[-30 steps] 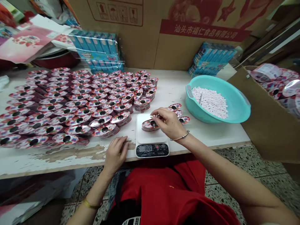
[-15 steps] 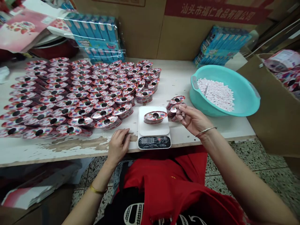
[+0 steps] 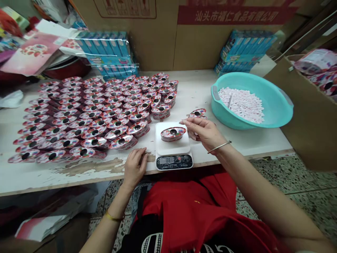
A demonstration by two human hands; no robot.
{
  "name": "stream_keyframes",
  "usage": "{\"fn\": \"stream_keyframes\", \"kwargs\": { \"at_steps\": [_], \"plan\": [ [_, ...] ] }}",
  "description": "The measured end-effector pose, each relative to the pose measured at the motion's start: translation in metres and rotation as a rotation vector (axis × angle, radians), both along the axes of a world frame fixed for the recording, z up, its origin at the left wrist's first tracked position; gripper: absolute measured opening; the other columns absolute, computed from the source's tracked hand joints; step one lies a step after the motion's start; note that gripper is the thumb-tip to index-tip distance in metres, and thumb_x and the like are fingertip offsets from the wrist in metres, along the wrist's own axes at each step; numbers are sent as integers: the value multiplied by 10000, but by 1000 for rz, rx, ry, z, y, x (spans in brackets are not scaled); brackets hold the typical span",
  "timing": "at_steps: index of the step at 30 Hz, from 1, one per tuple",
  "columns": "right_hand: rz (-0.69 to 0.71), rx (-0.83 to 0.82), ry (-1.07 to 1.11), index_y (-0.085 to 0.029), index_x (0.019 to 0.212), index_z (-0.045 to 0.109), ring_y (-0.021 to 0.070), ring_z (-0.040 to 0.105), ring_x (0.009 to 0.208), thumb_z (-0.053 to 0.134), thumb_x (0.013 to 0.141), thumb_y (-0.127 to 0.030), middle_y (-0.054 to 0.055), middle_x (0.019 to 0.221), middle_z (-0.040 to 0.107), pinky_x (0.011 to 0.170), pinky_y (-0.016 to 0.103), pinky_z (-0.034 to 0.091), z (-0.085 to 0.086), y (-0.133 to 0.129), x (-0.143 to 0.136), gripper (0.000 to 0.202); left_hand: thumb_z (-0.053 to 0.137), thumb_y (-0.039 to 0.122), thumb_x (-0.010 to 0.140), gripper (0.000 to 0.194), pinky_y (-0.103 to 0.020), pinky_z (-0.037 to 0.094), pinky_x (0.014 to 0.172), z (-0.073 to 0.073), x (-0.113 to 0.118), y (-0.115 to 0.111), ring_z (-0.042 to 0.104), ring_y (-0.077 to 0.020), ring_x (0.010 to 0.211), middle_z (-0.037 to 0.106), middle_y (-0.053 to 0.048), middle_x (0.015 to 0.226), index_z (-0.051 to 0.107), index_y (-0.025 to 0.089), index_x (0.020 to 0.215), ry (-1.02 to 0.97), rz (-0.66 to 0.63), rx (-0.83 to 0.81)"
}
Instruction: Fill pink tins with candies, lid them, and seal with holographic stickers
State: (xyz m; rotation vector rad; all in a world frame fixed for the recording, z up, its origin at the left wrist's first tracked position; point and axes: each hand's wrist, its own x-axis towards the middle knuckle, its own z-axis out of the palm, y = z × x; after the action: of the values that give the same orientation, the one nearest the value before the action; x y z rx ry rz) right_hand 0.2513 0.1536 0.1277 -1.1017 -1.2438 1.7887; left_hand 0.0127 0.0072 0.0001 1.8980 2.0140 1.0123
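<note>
- An oval red-and-white packet (image 3: 173, 136) with a round hole in its top stands upright on the white plate of a small kitchen scale (image 3: 171, 149); the scale's display shows digits that look like 881, though any decimal point is too small to read.
- Right hand (image 3: 204, 133): just right of the scale, its fingers drawn together in a pinch, tips at the plate's right edge and clear of the packet on it. Whether they hold something small cannot be told.
- Left hand (image 3: 135, 164): resting just left of the scale at the near edge of the worktop (image 3: 195, 84), fingers loosely bent, thumb apart, with nothing visible in them.
- Behind the right hand, to the right of the scale and beyond it, more oval packets (image 3: 201, 111) stand close together, partly covered by the hand.
- Left of the scale, many matching packets (image 3: 86, 116) stand packed in rows, holes upward.
- Farther right of the scale sits a turquoise basin (image 3: 275, 109), partly filled with small whitish pieces (image 3: 242, 105).
- Beyond the scale, blue cartons in clear wrap are stacked to the left (image 3: 107, 56) and to the right (image 3: 244, 51), before a large printed cardboard box (image 3: 158, 45).
- Far right of the scale, an open cardboard carton (image 3: 297, 112) holds more wrapped packets (image 3: 319, 73).
</note>
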Motion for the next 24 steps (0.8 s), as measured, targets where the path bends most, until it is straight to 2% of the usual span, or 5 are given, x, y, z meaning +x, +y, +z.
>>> {"fn": "stream_keyframes", "kwargs": {
  "at_steps": [7, 9, 14, 20, 24],
  "plan": [
    [-119, -177, 114, -147, 790, 649, 27, 378, 444, 806, 618, -474, -66, 556, 479, 429, 192, 162, -12, -14, 3, 401, 633, 403, 831, 595, -381, 462, 903, 40, 21, 26, 552, -249, 1098, 555, -138, 1213, 438, 200, 1355, 75, -66, 168],
    [-140, -238, 119, -144, 780, 644, 23, 372, 432, 805, 611, -493, -60, 559, 484, 423, 188, 147, -20, -22, 6, 420, 649, 452, 808, 715, -405, 423, 929, 56, 34, 50, 525, -281, 1153, 543, -158, 1264, 370, 192, 1413, 208, -166, 168],
    [-203, -337, 148, -139, 822, 652, 13, 378, 420, 802, 615, -507, -54, 568, 492, 425, 181, 131, -36, -44, 20, 448, 511, 342, 913, 391, -360, 377, 822, 85, 59, 140, 597, -229, 977, 658, -99, 1072, 515, 189, 1272, 390, -341, 121],
    [-276, -415, 125, -134, 794, 642, 11, 377, 406, 807, 586, -524, -53, 566, 488, 425, 188, 84, -45, -64, 46, 472, 539, 339, 884, 332, -405, 351, 883, 81, 80, 246, 575, -273, 1056, 654, -117, 1123, 567, 184, 1176, 401, -176, 60],
    [-350, -435, 135, -140, 755, 616, 10, 364, 400, 812, 580, -505, -55, 574, 488, 420, 189, 82, -56, -69, 60, 449, 510, 271, 875, 313, -457, 350, 910, 73, 84, 267, 531, -318, 1112, 622, -153, 1171, 597, 176, 1161, 525, -182, -16]
  ]
}}
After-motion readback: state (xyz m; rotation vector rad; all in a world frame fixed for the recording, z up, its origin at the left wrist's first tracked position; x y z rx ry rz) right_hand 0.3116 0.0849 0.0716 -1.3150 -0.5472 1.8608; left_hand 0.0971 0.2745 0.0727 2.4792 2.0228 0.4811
